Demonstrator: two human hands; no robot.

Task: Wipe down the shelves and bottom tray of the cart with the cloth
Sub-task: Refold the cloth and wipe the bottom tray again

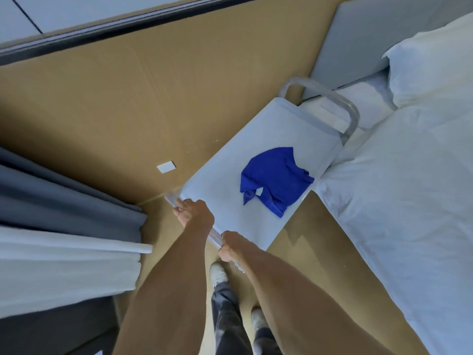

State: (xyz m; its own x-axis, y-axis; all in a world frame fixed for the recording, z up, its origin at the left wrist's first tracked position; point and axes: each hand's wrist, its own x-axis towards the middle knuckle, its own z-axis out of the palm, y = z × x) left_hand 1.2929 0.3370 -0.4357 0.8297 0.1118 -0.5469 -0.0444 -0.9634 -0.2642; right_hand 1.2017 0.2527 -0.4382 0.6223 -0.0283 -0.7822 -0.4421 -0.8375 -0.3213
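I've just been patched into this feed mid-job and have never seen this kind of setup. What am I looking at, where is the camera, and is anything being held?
There is no machine here: a person works with bare hands. The single picture comes from a camera worn on their head, looking forward and down, so you see their forearms, trousers and shoes from above.

The pale flat surface in the middle is the top shelf of a cart, standing on a tan floor beside a bed with white bedding. A crumpled blue cloth lies on that shelf, untouched. The left hand and right hand both grip the cart's near handle, a clear bar. A matching handle curves over the far end. Grey and white curtains hang at the left.
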